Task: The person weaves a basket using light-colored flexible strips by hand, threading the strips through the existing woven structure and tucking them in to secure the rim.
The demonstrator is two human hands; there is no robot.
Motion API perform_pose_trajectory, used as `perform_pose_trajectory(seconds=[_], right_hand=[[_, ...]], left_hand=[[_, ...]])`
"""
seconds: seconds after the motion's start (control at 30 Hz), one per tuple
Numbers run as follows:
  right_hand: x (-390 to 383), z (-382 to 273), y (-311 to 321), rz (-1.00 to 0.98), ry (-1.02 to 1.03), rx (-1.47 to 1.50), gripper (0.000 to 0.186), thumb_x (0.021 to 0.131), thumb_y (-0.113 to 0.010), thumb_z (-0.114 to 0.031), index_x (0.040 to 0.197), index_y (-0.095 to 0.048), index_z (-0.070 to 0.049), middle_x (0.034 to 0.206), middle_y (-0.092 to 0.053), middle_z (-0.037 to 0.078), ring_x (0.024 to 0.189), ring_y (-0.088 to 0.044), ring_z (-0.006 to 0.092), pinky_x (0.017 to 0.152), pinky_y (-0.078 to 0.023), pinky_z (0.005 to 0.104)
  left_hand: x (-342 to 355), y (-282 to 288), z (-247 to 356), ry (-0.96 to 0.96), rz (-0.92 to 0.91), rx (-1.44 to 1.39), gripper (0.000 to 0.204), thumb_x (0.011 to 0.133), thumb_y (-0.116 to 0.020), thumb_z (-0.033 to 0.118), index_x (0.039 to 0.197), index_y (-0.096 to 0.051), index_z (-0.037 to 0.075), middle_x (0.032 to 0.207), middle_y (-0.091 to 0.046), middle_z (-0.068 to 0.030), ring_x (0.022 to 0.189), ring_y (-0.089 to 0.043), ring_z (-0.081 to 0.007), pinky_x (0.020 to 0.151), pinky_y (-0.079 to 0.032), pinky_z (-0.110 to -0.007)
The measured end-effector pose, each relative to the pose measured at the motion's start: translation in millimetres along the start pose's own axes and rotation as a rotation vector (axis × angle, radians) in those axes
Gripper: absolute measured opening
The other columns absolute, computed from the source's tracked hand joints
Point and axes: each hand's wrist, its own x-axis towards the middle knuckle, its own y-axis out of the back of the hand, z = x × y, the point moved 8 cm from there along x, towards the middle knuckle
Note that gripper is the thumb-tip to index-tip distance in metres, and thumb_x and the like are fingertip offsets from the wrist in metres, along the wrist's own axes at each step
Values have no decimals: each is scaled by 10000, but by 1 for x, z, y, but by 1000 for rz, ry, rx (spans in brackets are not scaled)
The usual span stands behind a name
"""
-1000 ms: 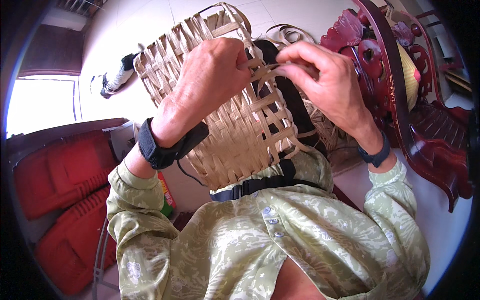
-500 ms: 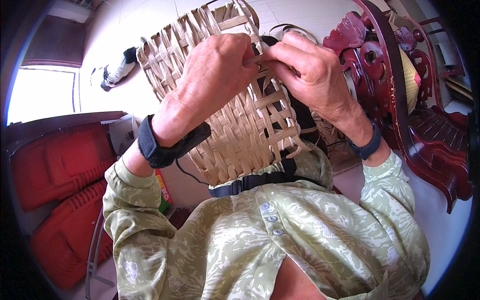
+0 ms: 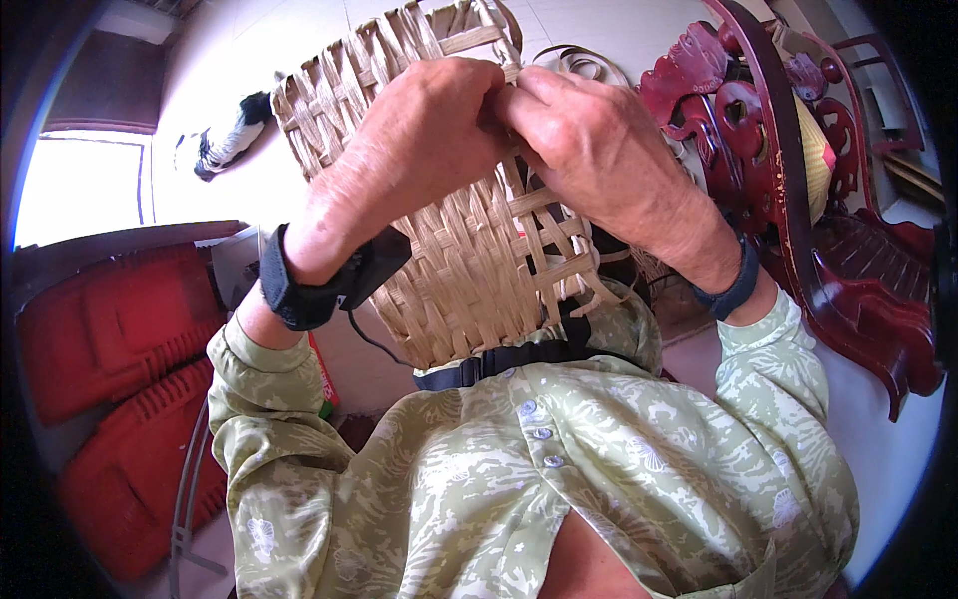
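Both hands, left hand (image 3: pixel 419 150) & right hand (image 3: pixel 589 150), pinch woven basket (image 3: pixel 469 260); fingers curled.

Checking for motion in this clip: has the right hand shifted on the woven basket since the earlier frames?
Yes. The right hand moved left, away from the red carved chair, and now meets the left hand on the basket.

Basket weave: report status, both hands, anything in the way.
Left hand and right hand both pinching strips on the basket, fingertips together. Basket held over the lap, partly woven. Red chair close at right, not touching.
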Motion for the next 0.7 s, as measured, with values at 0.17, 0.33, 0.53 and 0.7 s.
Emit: perform_pose_trajectory(seconds=[0.17,0.33,0.53,0.7], right_hand=[[-18,20,21,-91,-260,212,176,853,-711,-40,990,-601,-24,867,-638,110,685,-651,264,599,-511,359],[-30,14,23,11,-295,210,125,828,-701,-15,910,-608,-18,830,-633,114,691,-655,282,606,-509,383],[-9,3,7,22,-247,112,103,806,-666,-7,882,-596,-10,816,-644,167,725,-678,335,642,-539,445],[-10,6,9,8,-289,271,131,830,-650,-16,946,-605,26,850,-665,185,768,-688,356,688,-550,421]], left_hand=[[-11,-1,-7,169,46,31,162,761,-723,105,861,-671,-10,716,-677,-157,667,-686,-292,651,-541,-377],[-12,-2,-4,147,36,11,154,783,-677,81,902,-685,-16,744,-690,-165,662,-690,-272,635,-544,-377],[-11,4,5,75,-26,-207,209,839,-644,65,1026,-700,-9,825,-718,-179,711,-720,-268,706,-573,-365],[-6,0,-4,51,-160,-133,232,841,-668,82,1056,-715,10,847,-736,-136,744,-730,-235,719,-581,-340]])
